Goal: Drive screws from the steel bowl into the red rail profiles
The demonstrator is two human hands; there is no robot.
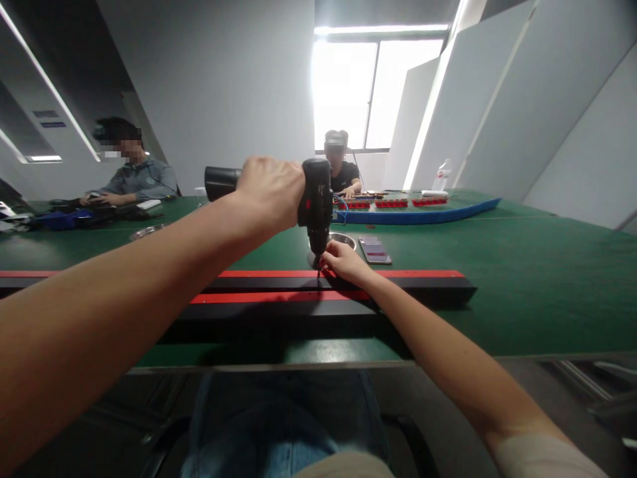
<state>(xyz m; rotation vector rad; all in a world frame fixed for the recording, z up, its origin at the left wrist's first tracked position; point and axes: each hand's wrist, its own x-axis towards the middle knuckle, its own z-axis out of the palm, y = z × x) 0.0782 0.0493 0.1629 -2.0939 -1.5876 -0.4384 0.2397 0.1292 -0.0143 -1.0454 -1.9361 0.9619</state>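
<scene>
The near red-and-black bar (298, 309) runs left to right beneath the drill (316, 199), whose bit (318, 275) points down; contact is unclear. The left hand (271, 189) grasps the drill; the right hand (343, 260) curls its fingers beside the bit, contents unclear. The green bench (542, 265) carries a farther bar (428, 285); a window (348, 86) glares beyond.

Black drill (315, 199) nose-down over red-topped bars (423, 281)

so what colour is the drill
The drill is mostly black, seen in the head view
</scene>
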